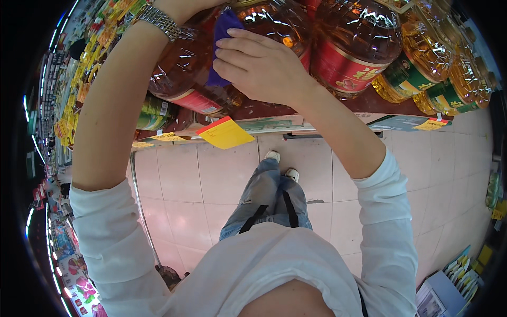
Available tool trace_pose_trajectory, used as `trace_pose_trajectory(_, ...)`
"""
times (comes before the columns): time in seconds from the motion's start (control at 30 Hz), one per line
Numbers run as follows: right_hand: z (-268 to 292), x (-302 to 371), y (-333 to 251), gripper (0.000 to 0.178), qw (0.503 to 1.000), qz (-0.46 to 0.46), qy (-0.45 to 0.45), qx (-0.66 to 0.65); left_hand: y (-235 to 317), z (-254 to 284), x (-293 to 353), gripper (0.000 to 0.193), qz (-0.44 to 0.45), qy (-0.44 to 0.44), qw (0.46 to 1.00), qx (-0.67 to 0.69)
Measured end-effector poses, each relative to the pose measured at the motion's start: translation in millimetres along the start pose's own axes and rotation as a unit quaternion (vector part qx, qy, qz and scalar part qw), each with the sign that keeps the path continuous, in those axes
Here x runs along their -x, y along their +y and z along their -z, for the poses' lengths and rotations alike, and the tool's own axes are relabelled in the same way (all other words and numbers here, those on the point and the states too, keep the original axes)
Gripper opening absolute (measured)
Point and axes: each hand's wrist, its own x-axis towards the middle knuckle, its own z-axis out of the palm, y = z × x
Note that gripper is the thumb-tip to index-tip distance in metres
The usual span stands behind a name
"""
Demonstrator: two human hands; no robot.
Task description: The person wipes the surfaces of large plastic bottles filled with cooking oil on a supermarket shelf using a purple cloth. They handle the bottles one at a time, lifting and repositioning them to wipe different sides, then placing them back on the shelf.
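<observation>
My right hand [261, 66] presses a purple cloth [228, 24] against the side of a large amber oil bottle, its fingers bent over the cloth. My left arm reaches up to the top edge, where my left hand [193, 4] is cut off and its fingers are out of sight. Under that arm stands one big amber bottle with a red label [198, 100]. Another amber bottle [277, 24] is just beyond my right hand. To its right is a third amber bottle [356, 45], also red-labelled.
Golden oil bottles with green labels [417, 68] line the shelf's right side. Yellow price tags [226, 133] hang from the shelf edge [274, 127]. Pink floor tiles [177, 174] lie below. A thin metal pole [138, 195] stands at left, and a grey-white box [441, 296] at lower right.
</observation>
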Motion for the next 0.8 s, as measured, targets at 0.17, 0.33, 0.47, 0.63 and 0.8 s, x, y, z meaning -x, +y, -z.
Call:
trace_pose_trajectory(0.17,6.0,2.9,2.4,0.025,0.998,-0.012,0.013,0.058,-1.6,-5.0,-3.6,0.030,-0.021,0.006,1.000,0.005)
trace_pose_trajectory(0.33,14.1,22.2,-12.7,0.034,0.994,-0.026,-0.053,0.089,-5.4,6.7,11.8,0.029,-0.047,0.010,0.998,-0.048)
trace_pose_trajectory(0.47,18.0,94.9,-2.3,0.038,0.965,0.076,-0.237,0.078,-0.4,-5.4,-10.1,0.028,-0.074,0.026,0.997,-0.017)
trace_pose_trajectory(0.63,33.1,76.0,-0.6,0.037,0.978,0.051,-0.195,0.060,5.1,12.2,4.9,0.028,-0.042,-0.021,0.999,0.018)
trace_pose_trajectory(0.8,10.3,-29.9,-8.6,0.035,0.980,-0.120,-0.063,0.144,-18.9,3.5,-5.3,0.032,-0.126,-0.053,0.990,0.023)
